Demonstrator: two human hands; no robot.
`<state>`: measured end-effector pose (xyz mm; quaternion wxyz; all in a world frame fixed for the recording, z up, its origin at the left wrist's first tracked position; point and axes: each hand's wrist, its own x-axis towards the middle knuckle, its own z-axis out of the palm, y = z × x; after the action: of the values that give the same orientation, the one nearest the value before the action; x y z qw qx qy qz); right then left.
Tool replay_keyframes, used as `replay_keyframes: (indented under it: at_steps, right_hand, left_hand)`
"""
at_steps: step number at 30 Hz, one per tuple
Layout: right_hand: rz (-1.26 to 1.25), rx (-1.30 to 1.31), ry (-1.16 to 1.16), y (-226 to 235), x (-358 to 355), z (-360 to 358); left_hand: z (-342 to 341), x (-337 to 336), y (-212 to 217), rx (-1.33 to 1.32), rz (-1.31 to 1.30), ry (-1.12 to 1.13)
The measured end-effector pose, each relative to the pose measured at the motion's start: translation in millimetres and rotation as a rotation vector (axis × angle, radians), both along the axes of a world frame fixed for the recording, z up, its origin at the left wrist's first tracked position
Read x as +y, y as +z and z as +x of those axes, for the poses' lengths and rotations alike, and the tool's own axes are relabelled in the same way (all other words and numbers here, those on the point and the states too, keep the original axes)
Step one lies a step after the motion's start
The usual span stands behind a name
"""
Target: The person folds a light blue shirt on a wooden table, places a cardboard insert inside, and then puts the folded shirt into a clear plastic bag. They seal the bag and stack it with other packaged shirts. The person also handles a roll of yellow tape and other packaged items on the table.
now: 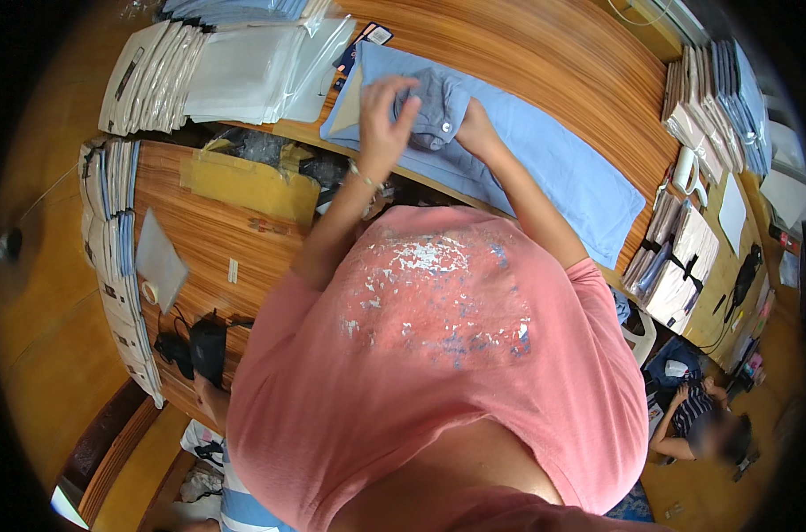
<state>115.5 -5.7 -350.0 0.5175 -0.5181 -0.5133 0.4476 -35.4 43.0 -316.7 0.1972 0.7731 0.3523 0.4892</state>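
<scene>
A light blue shirt [562, 182] lies stretched across the wooden table, with a tan flat piece showing at its left end. Its collar part [440, 105] stands bunched up, and a pale button shows at the front. My right hand [477, 133] grips the right side of the collar, its fingertips hidden by the cloth. At the collar's left side is my left hand [387, 122], slightly blurred, with thumb and fingers apart. I cannot tell whether it touches the cloth.
Clear plastic sleeves [248, 75] and packed shirts [141, 80] are at the left. A dark tag [365, 44] lies beyond the shirt. Bundled shirts [677, 262] and a white tape dispenser [688, 173] stand right. Another person [695, 417] sits at lower right; someone's hand [210, 401] shows lower left.
</scene>
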Motion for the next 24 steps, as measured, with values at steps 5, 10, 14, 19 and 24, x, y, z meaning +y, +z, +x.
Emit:
replay_keyframes:
  at_steps: [5,10,14,19,24]
  right_hand:
    - [-0.145,0.4,0.02,0.7,-4.0,1.5]
    - [-0.336,1.112,-0.003,-5.7,-8.3,6.9]
    - [-0.36,0.485,0.005,5.3,-16.5,-0.4]
    - [-0.316,0.054,0.097,-27.3,-14.4,26.9]
    - [-0.247,0.141,0.019,-5.3,-16.0,24.8]
  left_hand:
    - [0.7,-12.3,8.0,0.207,-0.391,-0.345]
    - [21.0,-31.5,23.2,0.116,-0.082,-0.196]
    - [35.5,-48.0,27.7,0.083,-0.062,-0.258]
    - [23.1,-28.7,17.7,0.031,-0.064,-0.292]
    - [-5.8,32.9,-49.2,-0.109,-0.376,-0.15]
